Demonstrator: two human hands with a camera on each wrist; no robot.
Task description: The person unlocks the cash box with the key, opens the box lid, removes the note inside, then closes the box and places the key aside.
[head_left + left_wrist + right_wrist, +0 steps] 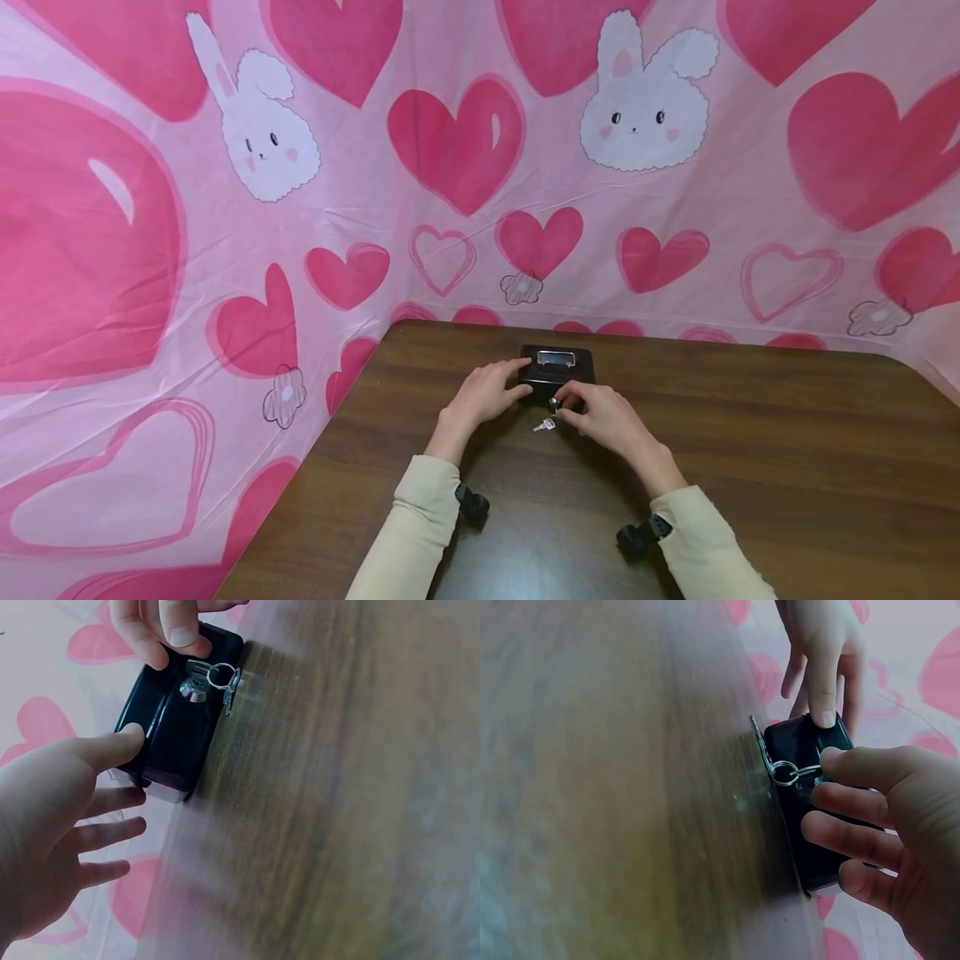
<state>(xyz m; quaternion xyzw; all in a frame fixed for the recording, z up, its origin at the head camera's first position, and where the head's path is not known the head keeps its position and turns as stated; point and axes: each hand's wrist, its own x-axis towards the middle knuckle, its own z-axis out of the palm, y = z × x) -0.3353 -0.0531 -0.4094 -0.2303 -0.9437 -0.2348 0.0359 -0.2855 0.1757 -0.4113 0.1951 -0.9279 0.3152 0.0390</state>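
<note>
A small black metal cash box (555, 377) with a silver fold-down handle (556, 358) stands near the table's back edge. A key (199, 666) sits in the silver lock (194, 693) on its front. From its ring, a second key (544, 425) hangs against the box front. My left hand (483, 396) touches the box's left end, thumb on top and the other fingers stretched out beside it. My right hand (603, 417) is at the lock, thumb and index finger loosely bent on either side of the key, with a gap between the tips.
The brown wooden table (750, 433) spreads out around the box and toward me. A pink cloth (465, 275) with hearts and rabbits hangs behind the table and along its left side. Black wrist cameras (474, 507) are strapped over both cream sleeves (416, 525).
</note>
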